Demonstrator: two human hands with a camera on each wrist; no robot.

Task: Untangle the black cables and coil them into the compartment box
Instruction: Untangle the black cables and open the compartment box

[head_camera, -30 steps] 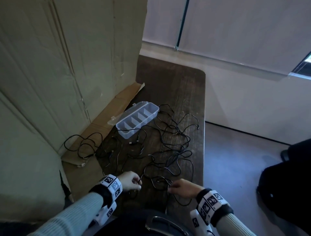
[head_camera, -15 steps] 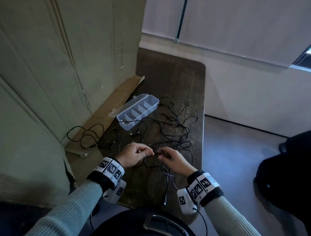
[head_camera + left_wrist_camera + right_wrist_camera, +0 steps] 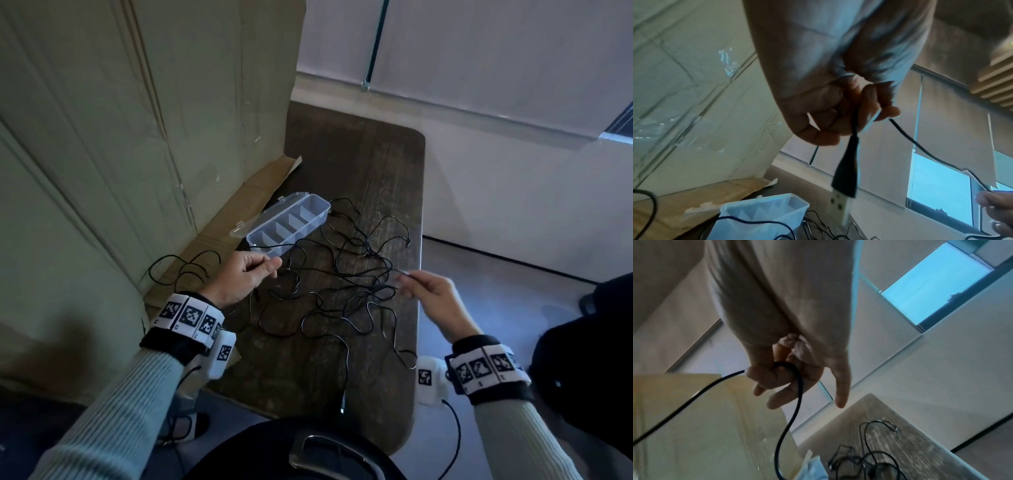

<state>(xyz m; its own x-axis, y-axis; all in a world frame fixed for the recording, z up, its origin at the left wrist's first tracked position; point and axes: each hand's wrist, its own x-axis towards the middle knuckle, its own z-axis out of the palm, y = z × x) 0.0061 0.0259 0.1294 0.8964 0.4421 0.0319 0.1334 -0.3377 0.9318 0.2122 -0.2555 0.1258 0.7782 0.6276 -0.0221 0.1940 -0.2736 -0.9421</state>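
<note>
Thin black cables (image 3: 342, 291) lie tangled across the dark wooden table (image 3: 359, 154). A clear compartment box (image 3: 289, 224) with its lid open stands at the table's left, holding no cable. My left hand (image 3: 270, 265) is raised in front of the box and pinches a black cable (image 3: 908, 138) near its end, with the USB plug (image 3: 844, 183) dangling below the fingers. My right hand (image 3: 406, 281) is raised over the table's right edge and pinches the same cable (image 3: 795, 394), which runs stretched between the two hands.
A tall cardboard sheet (image 3: 120, 137) leans at the left, its flap (image 3: 222, 240) lying beside the box with a cable loop (image 3: 181, 270) on it. Floor drops away right of the table edge (image 3: 419, 274). A dark object (image 3: 589, 359) sits at the far right.
Both hands rose from the near tangle and moved apart, the left toward the box, the right toward the table's right edge, drawing one cable out between them.
</note>
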